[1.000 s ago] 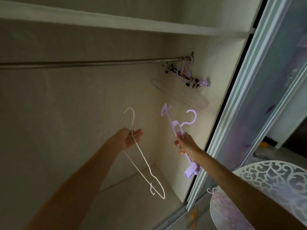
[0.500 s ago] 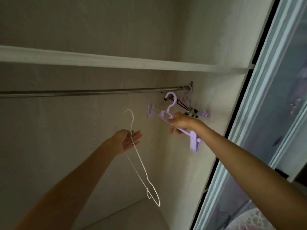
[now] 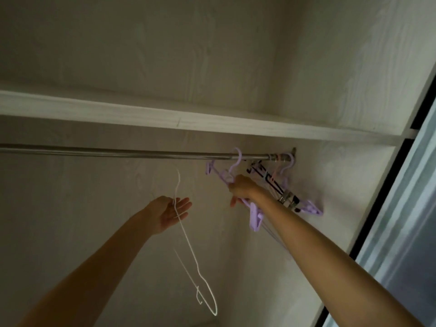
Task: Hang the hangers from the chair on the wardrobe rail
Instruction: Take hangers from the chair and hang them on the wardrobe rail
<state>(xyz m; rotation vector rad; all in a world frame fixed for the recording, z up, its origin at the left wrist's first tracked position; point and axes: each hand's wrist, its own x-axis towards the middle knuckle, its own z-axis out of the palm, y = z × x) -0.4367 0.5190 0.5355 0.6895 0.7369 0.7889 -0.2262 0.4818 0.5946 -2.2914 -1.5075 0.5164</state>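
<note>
On the rail point(image 3: 118, 153), a lilac clip hanger point(image 3: 238, 185) hooks, right hand point(image 3: 243, 188) gripping.

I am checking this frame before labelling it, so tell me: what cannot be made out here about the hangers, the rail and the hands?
- Head view: whether the purple clip hanger hook fully sits on the wardrobe rail; dim and small.
- The right hand hides its own grip on the hanger bar.
- The rail's left end is cut off by the frame edge.
- How many hangers hang at the rail's right end: they overlap.
- How the left hand supports the white wire hanger: too thin.
</note>
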